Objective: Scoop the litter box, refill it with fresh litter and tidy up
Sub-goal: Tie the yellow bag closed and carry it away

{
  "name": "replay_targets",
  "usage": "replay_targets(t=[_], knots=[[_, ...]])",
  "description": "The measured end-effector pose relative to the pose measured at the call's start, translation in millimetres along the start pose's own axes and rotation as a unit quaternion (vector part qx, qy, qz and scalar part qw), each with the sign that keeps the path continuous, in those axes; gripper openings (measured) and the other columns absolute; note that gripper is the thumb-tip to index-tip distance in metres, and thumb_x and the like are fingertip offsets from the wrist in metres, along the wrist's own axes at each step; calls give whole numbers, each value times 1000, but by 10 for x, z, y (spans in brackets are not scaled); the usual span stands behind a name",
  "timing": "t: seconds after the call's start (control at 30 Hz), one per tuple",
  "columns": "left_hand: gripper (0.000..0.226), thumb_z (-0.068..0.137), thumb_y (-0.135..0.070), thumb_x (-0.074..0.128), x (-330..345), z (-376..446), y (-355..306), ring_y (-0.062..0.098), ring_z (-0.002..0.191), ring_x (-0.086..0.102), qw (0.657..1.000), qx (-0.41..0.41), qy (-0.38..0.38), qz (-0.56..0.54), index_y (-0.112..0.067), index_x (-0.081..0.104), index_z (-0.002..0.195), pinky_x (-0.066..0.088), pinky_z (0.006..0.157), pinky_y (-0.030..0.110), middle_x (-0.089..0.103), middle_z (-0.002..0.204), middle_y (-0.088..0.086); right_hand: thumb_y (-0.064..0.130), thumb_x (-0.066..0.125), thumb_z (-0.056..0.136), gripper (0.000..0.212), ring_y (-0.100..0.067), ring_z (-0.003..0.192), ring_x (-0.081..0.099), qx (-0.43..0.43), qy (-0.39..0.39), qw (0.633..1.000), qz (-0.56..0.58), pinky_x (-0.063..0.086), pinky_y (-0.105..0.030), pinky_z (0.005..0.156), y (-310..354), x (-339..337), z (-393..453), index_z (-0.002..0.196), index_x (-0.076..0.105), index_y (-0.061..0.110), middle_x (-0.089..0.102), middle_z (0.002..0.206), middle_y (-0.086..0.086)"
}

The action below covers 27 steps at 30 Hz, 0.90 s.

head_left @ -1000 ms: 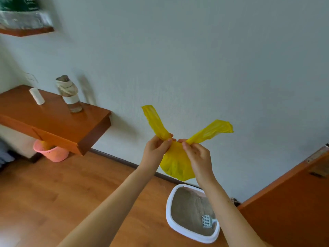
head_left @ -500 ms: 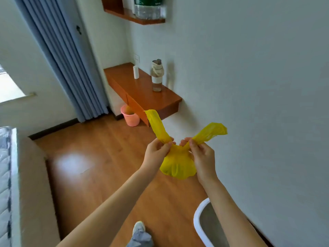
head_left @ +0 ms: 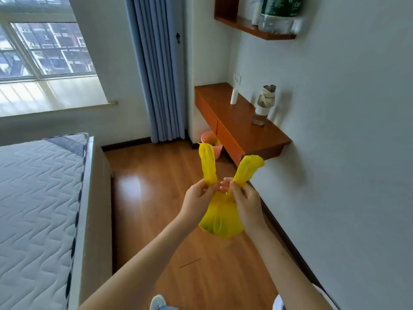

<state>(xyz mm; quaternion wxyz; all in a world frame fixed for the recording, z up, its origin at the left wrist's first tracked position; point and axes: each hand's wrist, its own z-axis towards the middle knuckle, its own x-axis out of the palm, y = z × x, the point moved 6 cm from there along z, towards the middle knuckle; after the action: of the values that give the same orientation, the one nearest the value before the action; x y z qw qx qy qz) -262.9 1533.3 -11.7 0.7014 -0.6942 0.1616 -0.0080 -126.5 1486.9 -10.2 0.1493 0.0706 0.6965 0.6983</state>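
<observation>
We are turning away from the litter box; left hand (head_left: 196,201) and right hand (head_left: 247,202) are pinching the knotted yellow plastic bag (head_left: 220,218), heading binward.

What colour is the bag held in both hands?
Bright yellow bag, seen in the head view.
</observation>
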Motion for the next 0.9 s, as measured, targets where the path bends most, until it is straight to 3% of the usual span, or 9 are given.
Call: replay_targets(t=[0.1,0.17,0.27,0.33,0.43,0.57,0.63,0.77,0.9], knots=[[27,98,-18,51,-352,240,38,-4,66,55,995,49,34,78,-35,60,79,41,64,21,64,70,-14,33,46,99,32,-4,106,63,-12,56,998,-7,50,-18,88,48,607,211,127,58,23,68,113,10],[18,97,-15,49,-586,418,53,6,75,61,984,91,64,138,-22,64,89,46,66,29,67,82,-5,32,46,99,32,-2,109,61,-12,80,997,-13,49,-15,86,98,999,364,129,57,26,65,117,13],[17,97,-16,50,-957,744,122,25,89,62,970,123,99,185,-9,65,102,49,76,34,67,98,7,28,47,99,22,-6,101,65,1,53,999,-4,53,-23,87,168,1431,638,113,65,31,70,109,10],[18,95,-21,56,-1242,956,178,21,90,60,967,124,107,194,-11,67,106,48,80,35,63,100,5,24,49,99,21,-10,95,68,24,15,1000,11,55,-25,82,191,1645,824,107,69,27,73,101,6],[18,89,-26,64,-1754,1262,328,11,89,62,987,79,55,131,-19,68,105,52,80,30,64,98,-3,25,48,100,24,-15,96,69,65,-23,997,33,56,-35,86,174,1906,1106,109,69,17,73,103,1],[12,90,-17,60,-2373,1634,538,1,81,58,998,26,-2,56,-20,67,100,46,64,8,67,95,-3,25,46,101,24,-18,96,70,94,-41,993,66,57,-37,83,205,2196,1535,103,67,14,73,104,-5],[11,91,-18,60,-2598,1856,659,8,84,60,999,4,-28,25,-22,67,99,47,60,11,67,96,-1,25,45,101,23,-20,98,70,107,-36,990,88,56,-41,86,185,2328,1776,102,66,15,72,104,-6],[12,90,-17,60,-2777,2377,880,15,86,61,999,-16,-27,18,-24,68,97,50,72,25,69,96,-1,23,44,102,23,-23,98,69,121,-25,984,132,52,-47,92,125,2559,2308,102,65,14,72,102,-5],[20,87,-12,62,-2815,2997,1157,9,85,61,998,-49,12,23,-21,66,105,49,74,19,68,99,-6,22,44,102,24,-25,94,70,124,-11,979,162,52,-45,92,169,2767,2908,98,64,11,72,97,-6]])
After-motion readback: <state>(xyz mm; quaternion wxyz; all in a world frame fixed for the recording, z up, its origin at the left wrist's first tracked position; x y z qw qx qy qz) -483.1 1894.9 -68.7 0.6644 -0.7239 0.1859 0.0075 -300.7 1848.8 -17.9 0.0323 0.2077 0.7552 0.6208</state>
